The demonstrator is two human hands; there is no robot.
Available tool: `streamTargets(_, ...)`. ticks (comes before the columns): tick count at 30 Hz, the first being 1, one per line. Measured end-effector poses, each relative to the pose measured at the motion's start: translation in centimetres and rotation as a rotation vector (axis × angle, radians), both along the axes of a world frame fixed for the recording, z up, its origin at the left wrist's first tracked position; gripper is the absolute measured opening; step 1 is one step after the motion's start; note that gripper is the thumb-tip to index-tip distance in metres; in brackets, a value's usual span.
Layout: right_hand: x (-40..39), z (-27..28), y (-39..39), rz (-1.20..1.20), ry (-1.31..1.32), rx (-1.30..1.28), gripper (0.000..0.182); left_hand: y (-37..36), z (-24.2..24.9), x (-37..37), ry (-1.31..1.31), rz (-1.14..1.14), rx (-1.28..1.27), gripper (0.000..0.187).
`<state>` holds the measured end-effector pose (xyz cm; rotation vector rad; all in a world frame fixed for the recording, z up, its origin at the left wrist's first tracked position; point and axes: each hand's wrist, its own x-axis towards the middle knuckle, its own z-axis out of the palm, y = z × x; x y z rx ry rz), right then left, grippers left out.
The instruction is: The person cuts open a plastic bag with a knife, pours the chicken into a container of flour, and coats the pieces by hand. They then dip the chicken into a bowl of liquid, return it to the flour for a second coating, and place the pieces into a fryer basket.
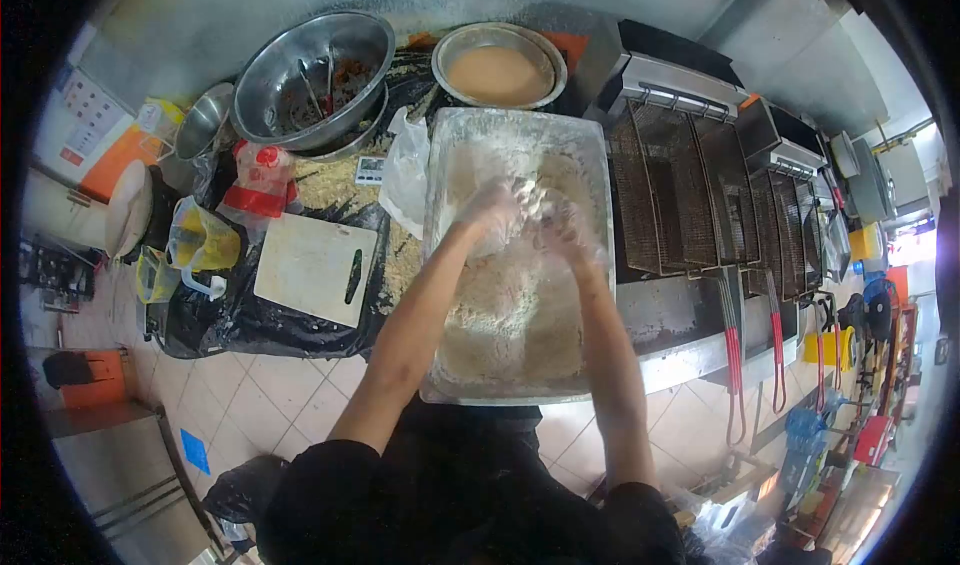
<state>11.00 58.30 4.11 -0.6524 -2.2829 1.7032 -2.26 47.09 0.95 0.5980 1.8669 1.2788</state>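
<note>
A large rectangular metal tray [436,295] stands in front of me, with pale flour [490,315] spread over its bottom. My left hand [492,212] is in the upper middle of the tray, coated white and smeared by motion. To its right, my right hand [568,233] is also floury and blurred, close to the tray's right wall. Whitish flour-covered lumps [530,200] show between the two hands; their kind is not clear. Finger positions are too smeared to read on either hand.
Behind the tray sits a metal bowl of beige liquid [500,73]. At left are a big steel bowl [270,60] with tongs, a white cutting board [312,265], a small scale [369,171] and a yellow jug [205,237]. Wire fryer baskets [640,185] with red handles stand at right.
</note>
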Motion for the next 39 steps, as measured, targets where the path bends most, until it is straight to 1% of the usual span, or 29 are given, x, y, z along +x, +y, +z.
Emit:
streamTargets(3,1.8,4.7,0.6,0.092,0.209,0.192,0.015,-1.3,5.9,0.0,-0.113,0.17,0.012,0.029)
streamTargets(4,1.9,4.9,2.2,0.31,0.095,0.485,0.021,-2.3,6.5,-0.3,0.433,-0.055,0.013,0.018)
streamTargets(6,1.9,5.5,3.6,0.638,-0.088,0.917,0.03,-3.6,12.7,0.3,0.804,-0.553,-0.238,0.018)
streamTargets(7,1.9,5.9,3.6,0.751,-0.136,1.056,0.034,-2.9,15.8,1.1,0.804,-0.555,-0.247,0.018)
streamTargets(8,2.1,5.8,3.7,0.831,-0.269,1.067,0.034,-1.5,18.3,2.2,0.009,-0.061,-0.423,0.021)
streamTargets(9,2.6,4.7,3.6,0.871,-0.398,1.019,0.035,-1.5,17.8,2.8,-0.416,0.147,-0.471,0.024)
streamTargets(10,2.5,3.5,3.3,0.875,-0.558,0.89,0.036,-1.6,17.3,3.3,-0.776,0.443,-0.538,0.028)
streamTargets(11,2.5,1.6,2.6,0.843,-0.641,0.794,0.037,-3.5,12.5,4.1,-0.372,0.242,-0.565,0.025)
streamTargets(13,3.1,-3.9,-0.2,0.674,-0.546,0.614,0.041,-4.1,3.4,5.2,0.044,-0.081,-0.631,0.015)
streamTargets(15,2.9,-9.1,-3.8,0.396,-0.181,0.309,0.045,-3.2,-3.7,5.2,0.065,-0.195,-0.678,0.013)
streamTargets(17,0.8,-6.7,-5.6,0.294,-0.626,0.802,0.044,-4.0,-8.5,4.9,0.461,-0.21,-0.396,0.016)
streamTargets(18,0.7,-9.4,-4.4,0.31,-0.074,0.293,0.04,-4.7,-10.3,4.5,0.595,-0.216,-0.307,0.018)
streamTargets(20,0.5,-9.3,-2.6,0.278,0.47,-0.211,0.037,-4.5,-11.8,3.1,-0.678,0.392,0.2,0.027)
streamTargets(21,0.8,-6.6,-2.1,0.211,0.384,-0.502,0.033,-3.7,-8.6,3.8,-0.687,0.386,0.201,0.027)
streamTargets(22,0.9,-5.0,-1.8,0.141,0.293,-0.792,0.029,-3.0,-2.0,4.7,-0.679,0.466,0.057,0.035)
streamTargets(25,0.8,-4.1,0.4,0.108,0.31,-0.653,0.035,-2.1,0.5,2.8,-0.598,0.397,0.02,0.042)
streamTargets(26,0.6,-3.4,0.8,0.098,0.319,-0.607,0.038,-1.8,3.2,2.9,-0.487,0.368,0.035,0.027)
streamTargets(28,0.4,0.3,1.0,0.052,-0.073,0.591,0.036,-1.7,4.7,2.6,-0.332,0.256,0.197,0.015)
streamTargets(29,0.4,1.0,0.9,0.049,-0.074,0.592,0.036,-1.4,2.8,1.4,-0.332,0.252,0.197,0.015)
streamTargets(30,0.3,1.6,0.6,-0.026,-0.032,0.774,0.034,-1.1,2.1,0.3,0.183,0.024,0.066,0.018)
streamTargets(31,0.2,2.3,0.4,-0.102,0.013,0.956,0.034,-0.9,1.2,0.2,0.296,0.028,0.199,0.019)
streamTargets(32,0.2,4.2,0.4,-0.103,0.016,0.956,0.034,-1.0,2.9,0.7,0.419,0.03,0.332,0.021)
streamTargets(33,0.2,6.7,0.4,-0.009,-0.11,0.773,0.033,-1.1,4.7,1.3,0.545,0.034,0.456,0.024)
streamTargets(34,0.2,8.0,0.6,0.085,-0.232,0.588,0.033,-2.0,8.4,1.9,0.159,0.02,0.346,0.025)
streamTargets(35,-0.2,5.9,1.9,0.084,-0.232,0.587,0.033,-2.7,10.1,2.1,-0.226,0.004,0.229,0.027)
streamTargets(36,-0.9,2.3,3.9,0.243,-0.096,0.737,0.034,-2.0,5.1,-0.2,0.468,-0.374,0.342,0.028)
streamTargets(37,-0.8,2.1,4.2,0.324,-0.029,0.811,0.035,-1.4,0.2,-2.4,1.23,-0.432,0.532,0.03)
streamTargets(38,-0.7,2.0,4.5,0.401,0.043,0.884,0.037,-1.6,1.9,-1.5,1.017,-0.367,0.494,0.033)
streamTargets(39,0.2,5.3,3.4,0.408,0.038,0.482,0.04,-1.9,4.4,-0.4,0.806,-0.302,0.451,0.037)
